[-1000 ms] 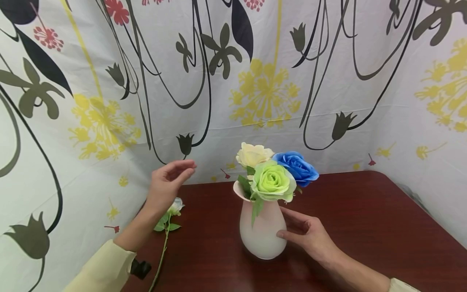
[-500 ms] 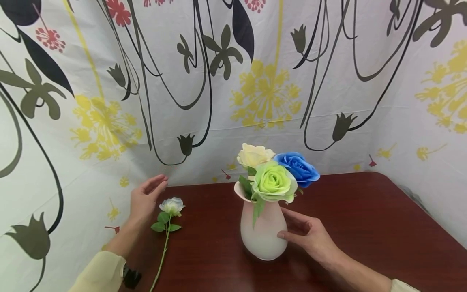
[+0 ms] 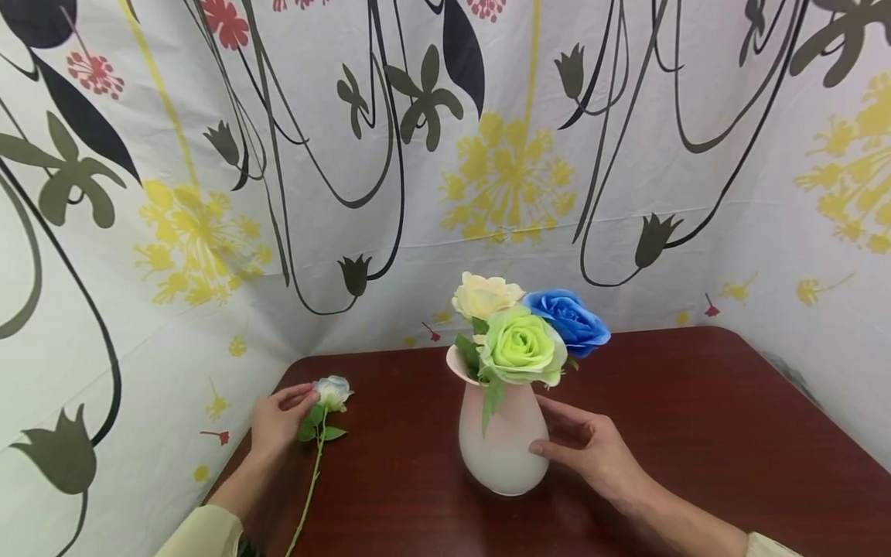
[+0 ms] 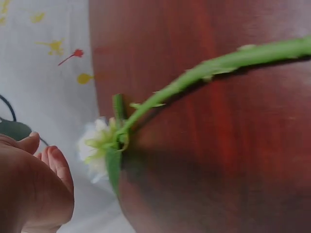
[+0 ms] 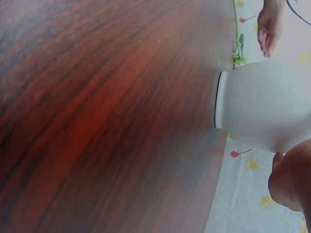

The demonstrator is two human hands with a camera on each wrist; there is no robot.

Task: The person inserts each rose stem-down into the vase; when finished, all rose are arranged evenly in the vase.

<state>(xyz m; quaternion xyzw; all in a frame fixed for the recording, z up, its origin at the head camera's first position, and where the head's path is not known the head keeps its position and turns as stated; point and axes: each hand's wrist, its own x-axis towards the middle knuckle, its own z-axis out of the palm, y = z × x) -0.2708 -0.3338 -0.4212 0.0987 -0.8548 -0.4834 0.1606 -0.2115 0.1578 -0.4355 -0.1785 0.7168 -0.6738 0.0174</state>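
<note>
A pale, white-and-pink vase (image 3: 503, 449) stands upright on the table, holding a cream rose (image 3: 485, 296), a blue rose (image 3: 569, 319) and a light green rose (image 3: 522, 346). My right hand (image 3: 600, 458) grips the vase's right side, thumb in front and fingers behind. At the left, a white rose (image 3: 332, 392) with a long green stem (image 3: 311, 487) lies on the table. Its bloom is beside the fingertips of my left hand (image 3: 277, 419); in the left wrist view a gap shows between the hand and the white bloom. That hand's fingers are loosely bent and hold nothing.
The dark red-brown table (image 3: 407, 433) has a rounded far edge. Behind it and along both sides hangs a white cloth (image 3: 411, 232) printed with flowers and vines. The vase stands to the right of the loose rose.
My left hand has moved left and then down to the white rose's bloom, with its fingertips now overlapping the petals' edge in the head view. The right hand and vase have stayed put.
</note>
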